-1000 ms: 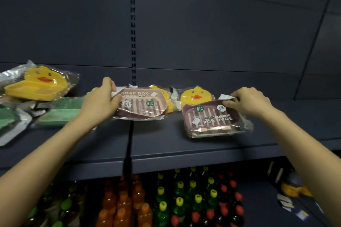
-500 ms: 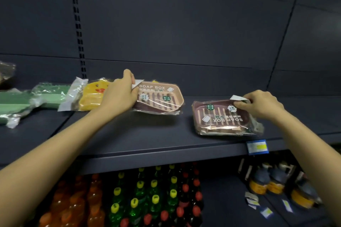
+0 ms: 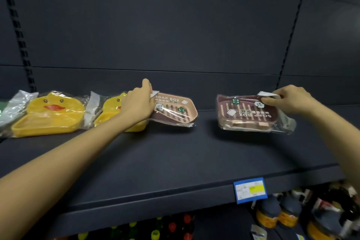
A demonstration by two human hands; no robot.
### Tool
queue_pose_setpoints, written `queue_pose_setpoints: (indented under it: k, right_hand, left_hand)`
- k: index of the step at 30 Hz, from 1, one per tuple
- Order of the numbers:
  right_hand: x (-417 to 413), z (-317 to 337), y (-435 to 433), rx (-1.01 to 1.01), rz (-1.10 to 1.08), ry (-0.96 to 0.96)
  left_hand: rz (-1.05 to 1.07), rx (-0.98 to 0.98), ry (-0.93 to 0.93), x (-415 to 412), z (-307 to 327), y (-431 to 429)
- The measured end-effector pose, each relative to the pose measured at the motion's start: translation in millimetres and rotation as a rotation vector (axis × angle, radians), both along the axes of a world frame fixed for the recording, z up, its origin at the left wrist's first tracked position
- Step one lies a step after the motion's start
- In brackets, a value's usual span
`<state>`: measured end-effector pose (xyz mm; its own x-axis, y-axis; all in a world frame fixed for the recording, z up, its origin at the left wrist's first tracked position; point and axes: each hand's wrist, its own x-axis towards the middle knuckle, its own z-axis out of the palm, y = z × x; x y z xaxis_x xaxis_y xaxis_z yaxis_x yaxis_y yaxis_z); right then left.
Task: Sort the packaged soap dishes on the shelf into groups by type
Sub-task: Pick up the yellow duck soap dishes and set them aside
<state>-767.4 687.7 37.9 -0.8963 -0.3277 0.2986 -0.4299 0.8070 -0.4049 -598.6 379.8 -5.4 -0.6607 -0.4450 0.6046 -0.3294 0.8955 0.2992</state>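
Note:
Two brown packaged "SOAP BOX" dishes are over the dark shelf (image 3: 175,161). My left hand (image 3: 137,104) grips the left brown soap box (image 3: 176,110) by its left end, tilted with that end raised. My right hand (image 3: 286,100) pinches the top right corner of the right brown soap box (image 3: 247,114), whose label reads upside down. Left of my left hand lie two yellow duck-shaped dishes in clear bags: a full one (image 3: 51,115) and a second duck dish (image 3: 113,109) partly hidden behind my hand.
A blue and yellow price tag (image 3: 250,190) hangs on the shelf's front edge. Bottles with coloured caps (image 3: 171,227) and dark jars (image 3: 280,212) stand on the lower shelf. A sliver of green packaging (image 3: 1,107) shows at the far left.
The view has shifted rightward along the shelf and closer. Both hands carried their brown soap boxes right, away from the duck dishes; the green packages have almost left the view.

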Motion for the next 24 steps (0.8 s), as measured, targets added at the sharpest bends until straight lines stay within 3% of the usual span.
queue_pose_setpoints:
  k: [13,17,24]
  right_hand:
    - [-80.8,-10.9,-30.8,-0.004,0.188,-0.137]
    - [-102.6,-14.7,-38.5,0.041,0.215,-0.124]
    - [-127.0,-24.5,-59.9,0.067,0.288,-0.142]
  left_hand:
    - [0.323,-0.076,-0.280,-70.1,-38.4,11.8]
    - [0.450,-0.201,-0.361,-74.1,-33.9,17.8]
    - [0.508,-0.298,-0.341,-53.8,-14.9,35.6]
